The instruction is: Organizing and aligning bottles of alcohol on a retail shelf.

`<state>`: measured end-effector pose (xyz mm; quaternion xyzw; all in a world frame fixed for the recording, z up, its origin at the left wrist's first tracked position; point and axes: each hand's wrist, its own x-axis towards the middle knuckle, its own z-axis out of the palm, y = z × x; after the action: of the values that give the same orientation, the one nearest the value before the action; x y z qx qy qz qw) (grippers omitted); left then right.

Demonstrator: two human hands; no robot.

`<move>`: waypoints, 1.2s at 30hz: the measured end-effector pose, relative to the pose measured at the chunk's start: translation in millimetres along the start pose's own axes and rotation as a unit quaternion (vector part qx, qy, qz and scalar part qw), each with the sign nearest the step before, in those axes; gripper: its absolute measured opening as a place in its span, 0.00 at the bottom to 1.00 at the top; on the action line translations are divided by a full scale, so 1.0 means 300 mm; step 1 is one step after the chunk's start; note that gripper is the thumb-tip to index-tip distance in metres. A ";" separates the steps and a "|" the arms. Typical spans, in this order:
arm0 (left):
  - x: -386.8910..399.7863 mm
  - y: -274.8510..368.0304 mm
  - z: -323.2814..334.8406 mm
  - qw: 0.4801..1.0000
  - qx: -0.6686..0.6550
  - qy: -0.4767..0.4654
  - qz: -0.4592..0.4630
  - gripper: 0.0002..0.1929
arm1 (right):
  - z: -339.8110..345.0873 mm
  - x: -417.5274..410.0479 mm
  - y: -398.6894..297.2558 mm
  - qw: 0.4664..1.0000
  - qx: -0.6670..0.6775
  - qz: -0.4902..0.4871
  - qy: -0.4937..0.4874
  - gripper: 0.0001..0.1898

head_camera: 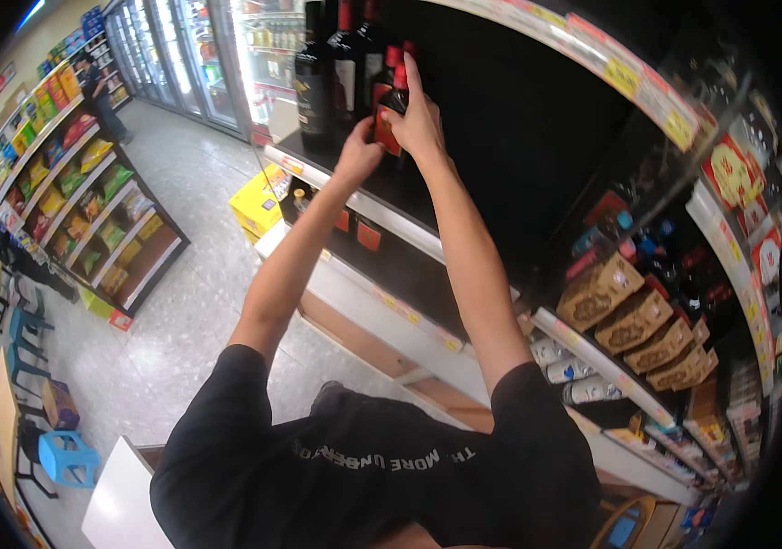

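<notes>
Both my hands are at a small dark bottle with a red cap and a red label (388,130) on the dark shelf (404,195). My left hand (361,152) touches its lower left side with the fingertips. My right hand (421,117) is around its right side, one finger pointing up beside the cap. Right behind it stands another red-capped bottle (382,84). Taller dark wine bottles (313,92) stand to the left, close together. The bottle's base is partly hidden by my hands.
A white price rail (391,218) edges the shelf. Below are red-labelled items (369,235) and a yellow carton (257,202). Brown carry boxes (600,291) fill a shelf at right. Snack racks (99,213), a blue stool (68,458) and two people stand at left; a white tabletop (123,501) is near me.
</notes>
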<state>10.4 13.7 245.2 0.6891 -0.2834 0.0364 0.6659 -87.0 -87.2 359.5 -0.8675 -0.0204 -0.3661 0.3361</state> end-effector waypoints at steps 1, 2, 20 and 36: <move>-0.021 0.014 0.009 1.000 -0.029 -0.008 -0.007 0.37 | -0.025 -0.013 0.007 1.000 0.009 0.025 0.001 0.55; -0.035 0.030 0.015 1.000 -0.022 0.001 -0.023 0.38 | -0.038 -0.026 0.027 0.999 0.033 0.021 0.027 0.55; -0.886 0.343 0.048 0.857 -0.451 0.155 -0.196 0.21 | -0.196 -0.544 -0.202 0.975 0.188 -0.097 -0.071 0.47; -1.233 -0.083 0.266 0.807 -0.395 0.163 -0.408 0.21 | 0.108 -0.802 0.380 0.882 0.231 0.238 -0.334 0.56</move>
<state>-314.4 64.2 55.9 0.4032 0.1464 -0.2422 0.8703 -210.6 -105.1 122.2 -0.8148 -0.0078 0.0512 0.5774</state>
